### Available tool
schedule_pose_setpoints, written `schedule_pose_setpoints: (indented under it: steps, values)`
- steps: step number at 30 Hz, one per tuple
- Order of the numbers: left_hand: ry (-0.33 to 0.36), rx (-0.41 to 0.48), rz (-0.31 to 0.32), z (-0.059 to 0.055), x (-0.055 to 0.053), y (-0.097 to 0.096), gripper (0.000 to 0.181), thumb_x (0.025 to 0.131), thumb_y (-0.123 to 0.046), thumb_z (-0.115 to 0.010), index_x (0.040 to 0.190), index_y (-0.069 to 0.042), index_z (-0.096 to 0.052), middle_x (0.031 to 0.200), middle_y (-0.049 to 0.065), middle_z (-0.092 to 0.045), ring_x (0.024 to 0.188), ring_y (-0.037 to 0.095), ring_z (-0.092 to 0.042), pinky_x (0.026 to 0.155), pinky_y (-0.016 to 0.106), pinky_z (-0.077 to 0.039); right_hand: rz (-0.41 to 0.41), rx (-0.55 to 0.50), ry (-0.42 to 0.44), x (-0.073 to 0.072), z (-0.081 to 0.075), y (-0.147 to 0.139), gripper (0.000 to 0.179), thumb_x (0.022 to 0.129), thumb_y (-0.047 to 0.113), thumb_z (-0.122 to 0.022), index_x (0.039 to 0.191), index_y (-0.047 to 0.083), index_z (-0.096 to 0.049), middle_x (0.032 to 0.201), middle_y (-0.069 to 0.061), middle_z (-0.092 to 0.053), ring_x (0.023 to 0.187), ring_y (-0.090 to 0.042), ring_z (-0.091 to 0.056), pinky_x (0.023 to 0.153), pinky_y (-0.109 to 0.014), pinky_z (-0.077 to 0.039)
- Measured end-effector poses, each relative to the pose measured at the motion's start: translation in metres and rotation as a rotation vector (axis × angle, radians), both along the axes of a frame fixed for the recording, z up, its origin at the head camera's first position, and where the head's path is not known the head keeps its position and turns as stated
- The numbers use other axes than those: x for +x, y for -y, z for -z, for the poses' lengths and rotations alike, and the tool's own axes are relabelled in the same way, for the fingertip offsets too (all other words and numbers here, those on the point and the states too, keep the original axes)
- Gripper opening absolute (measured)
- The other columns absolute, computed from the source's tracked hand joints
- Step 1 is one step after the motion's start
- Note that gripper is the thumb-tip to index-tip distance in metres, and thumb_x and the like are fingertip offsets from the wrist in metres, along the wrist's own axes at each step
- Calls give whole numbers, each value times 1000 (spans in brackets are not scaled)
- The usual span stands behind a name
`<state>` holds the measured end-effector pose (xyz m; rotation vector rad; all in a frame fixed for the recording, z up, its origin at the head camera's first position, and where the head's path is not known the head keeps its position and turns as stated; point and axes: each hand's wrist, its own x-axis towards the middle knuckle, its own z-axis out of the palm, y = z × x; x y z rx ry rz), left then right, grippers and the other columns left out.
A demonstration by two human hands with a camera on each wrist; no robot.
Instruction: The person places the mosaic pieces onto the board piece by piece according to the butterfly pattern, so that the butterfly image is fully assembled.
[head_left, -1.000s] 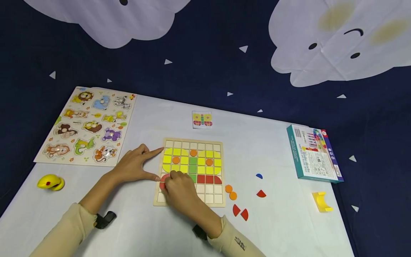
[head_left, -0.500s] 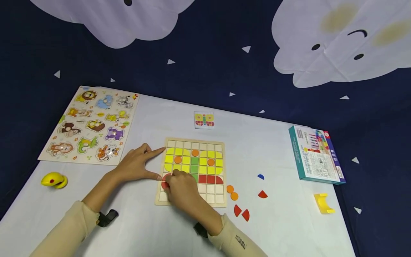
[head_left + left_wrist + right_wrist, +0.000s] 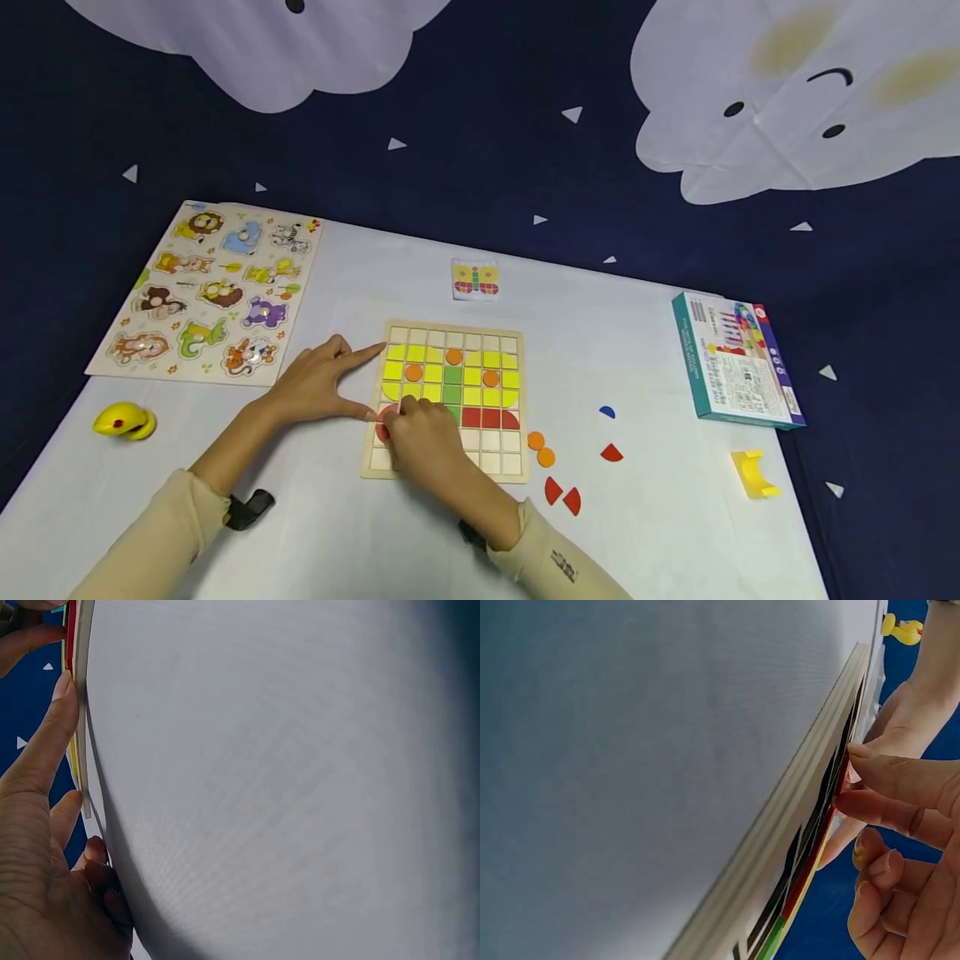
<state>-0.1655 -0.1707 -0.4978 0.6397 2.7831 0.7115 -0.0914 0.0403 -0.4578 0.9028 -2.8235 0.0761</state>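
Observation:
A square wooden grid board [image 3: 491,463] lies on the table, with yellow, orange, green and red flat tiles set in its cells. My left hand [image 3: 311,385] spreads thumb and forefinger against the board's left edge, the fingertips at its rim. My right hand [image 3: 426,437] is over the lower left of the board, other fingers curled in. Its thumb and forefinger pinch a rounded red tile [image 3: 383,430], partly hidden in the head view. In the right wrist view those two fingertips [image 3: 861,750] meet the red layer along the board's side.
Right of the board lie two orange discs [image 3: 546,457], several red quarter-circle tiles [image 3: 611,452] and a blue half-circle [image 3: 607,412]. A butterfly picture card [image 3: 476,281] lies behind it. An animal puzzle [image 3: 217,292] and yellow toy [image 3: 123,421] are left; a box [image 3: 738,358] and yellow curved piece [image 3: 752,474] are right.
The view shifts slightly. Both hands keep nearly the same places on the board, and the loose tiles lie where they were.

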Motion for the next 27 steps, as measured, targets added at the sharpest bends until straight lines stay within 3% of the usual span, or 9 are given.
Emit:
schedule_pose_setpoints:
  steps: [5,11,16,27]
  values:
    - [12,3,-8,0,2,1,110,56,-78,-78,150,-30,-46,95,0,-44,78,15,-39,72,32,-29,16,-73,81,5,-8,-13,12,78,22,-81,77,14,-71,71,2,-57,58,-11,-53,53,-22,-39]
    - [5,2,-7,0,2,1,110,56,-79,-77,149,-29,-46,94,0,-43,77,15,-38,71,32,-28,71,-181,127,11,-13,-51,13,76,15,-82,81,11,-71,72,1,-53,60,-12,-48,57,-23,-39]
    - [12,-1,-2,-1,2,0,110,56,-77,-78,149,-27,-47,94,0,-44,77,15,-39,72,32,-29,201,-215,159,18,-16,-93,17,74,10,-83,87,6,-73,77,-2,-56,64,-14,-50,61,-29,-44]
    - [-1,0,-1,0,1,0,110,56,-77,-79,149,-26,-47,94,0,-43,77,15,-39,72,32,-29,510,-177,297,38,-14,-160,32,72,15,-88,97,1,-75,79,-4,-57,59,-13,-43,53,-25,-37]
